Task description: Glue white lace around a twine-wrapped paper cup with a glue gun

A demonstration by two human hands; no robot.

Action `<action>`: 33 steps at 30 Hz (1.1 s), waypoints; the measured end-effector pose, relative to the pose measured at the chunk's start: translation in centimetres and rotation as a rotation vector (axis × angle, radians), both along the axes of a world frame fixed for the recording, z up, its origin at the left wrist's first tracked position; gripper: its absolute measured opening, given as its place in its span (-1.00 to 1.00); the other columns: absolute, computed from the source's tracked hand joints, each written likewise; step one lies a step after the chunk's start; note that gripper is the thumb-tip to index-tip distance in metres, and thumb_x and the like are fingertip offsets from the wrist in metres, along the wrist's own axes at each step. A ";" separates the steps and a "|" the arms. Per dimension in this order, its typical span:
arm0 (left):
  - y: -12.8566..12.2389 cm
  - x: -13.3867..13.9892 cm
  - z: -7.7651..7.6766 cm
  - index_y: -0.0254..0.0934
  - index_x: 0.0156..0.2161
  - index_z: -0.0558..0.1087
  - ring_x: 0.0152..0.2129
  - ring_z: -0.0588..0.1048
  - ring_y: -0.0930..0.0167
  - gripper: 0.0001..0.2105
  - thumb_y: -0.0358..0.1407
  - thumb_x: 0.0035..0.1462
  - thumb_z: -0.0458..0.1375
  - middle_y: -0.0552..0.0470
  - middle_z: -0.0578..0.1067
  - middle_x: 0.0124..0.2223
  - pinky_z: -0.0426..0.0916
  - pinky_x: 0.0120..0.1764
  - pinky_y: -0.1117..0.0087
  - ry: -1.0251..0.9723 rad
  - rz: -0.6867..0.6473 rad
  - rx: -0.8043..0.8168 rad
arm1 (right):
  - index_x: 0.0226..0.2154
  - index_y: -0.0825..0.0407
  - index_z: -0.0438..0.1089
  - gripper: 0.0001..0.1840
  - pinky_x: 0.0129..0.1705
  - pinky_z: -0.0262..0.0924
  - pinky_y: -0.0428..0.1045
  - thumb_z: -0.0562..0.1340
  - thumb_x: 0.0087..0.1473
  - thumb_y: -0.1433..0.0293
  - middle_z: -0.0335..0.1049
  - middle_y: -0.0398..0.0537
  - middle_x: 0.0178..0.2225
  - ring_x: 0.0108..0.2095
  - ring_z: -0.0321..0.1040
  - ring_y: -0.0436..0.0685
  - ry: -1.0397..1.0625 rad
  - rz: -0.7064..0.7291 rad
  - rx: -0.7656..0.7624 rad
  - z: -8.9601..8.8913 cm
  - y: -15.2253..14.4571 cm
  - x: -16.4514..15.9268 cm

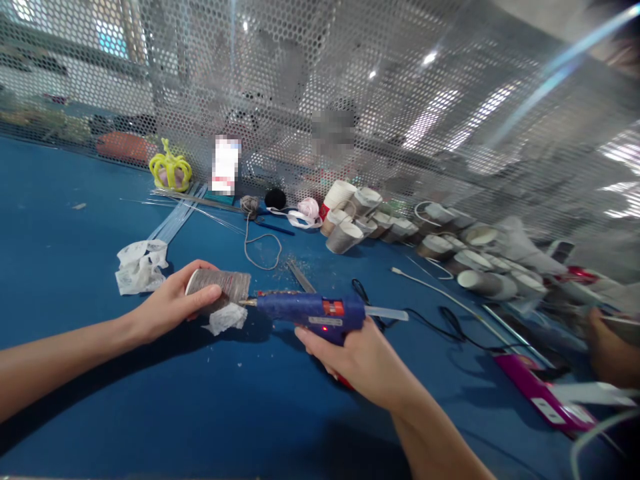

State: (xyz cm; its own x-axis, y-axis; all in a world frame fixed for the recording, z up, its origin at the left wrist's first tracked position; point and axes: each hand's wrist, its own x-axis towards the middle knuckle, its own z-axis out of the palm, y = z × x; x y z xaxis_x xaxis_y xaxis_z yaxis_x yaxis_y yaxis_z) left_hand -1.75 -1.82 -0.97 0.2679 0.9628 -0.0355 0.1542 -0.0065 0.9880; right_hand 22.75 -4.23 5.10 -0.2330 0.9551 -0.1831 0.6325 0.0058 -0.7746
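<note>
My left hand (pixel 183 297) is closed around a paper cup (pixel 233 283) wrapped in grey yarn, held on its side with its white rim toward the palm. In my right hand (pixel 345 353) is a blue hot glue gun (pixel 310 313) with a small red light lit. A clear glue stick (pixel 387 313) sticks out of its back end. The gun's metal nozzle points left and meets or nearly meets the cup's right end; contact is hard to tell. Crumpled white tissue (pixel 227 320) lies just below the cup.
More tissue (pixel 141 265) lies left, near clear glue sticks (pixel 177 220). Yarn balls (pixel 275 199), a yellow crown-shaped piece (pixel 171 170) and a phone (pixel 225 165) line the perforated metal screen (pixel 280 87). Several wrapped cups (pixel 345 237), a purple power strip (pixel 543 393) and another person's hand (pixel 613 347) are right.
</note>
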 end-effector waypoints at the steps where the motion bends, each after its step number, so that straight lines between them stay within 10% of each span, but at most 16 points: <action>1: 0.0 0.0 0.0 -0.23 -0.19 0.23 -0.64 0.18 0.52 -0.67 -0.06 0.03 0.06 0.19 0.24 -0.53 0.12 -0.59 0.53 -0.001 -0.003 0.001 | -0.64 0.05 0.20 -0.71 -0.73 0.03 -0.17 0.19 -0.09 0.21 0.12 -0.26 -0.81 -0.77 0.07 -0.09 0.003 0.011 -0.007 0.0 0.1 0.1; 33: -0.3 -0.2 0.0 -0.18 -0.12 0.18 -0.45 0.35 0.40 -0.58 -0.14 -0.09 0.17 0.07 0.35 -0.29 0.30 -0.41 0.45 0.045 -0.023 0.192 | -0.66 0.06 0.19 -0.64 -0.65 0.12 -0.13 0.13 0.00 0.19 0.11 -0.25 -0.81 -0.76 0.09 -0.09 0.056 0.056 0.075 0.0 0.4 0.5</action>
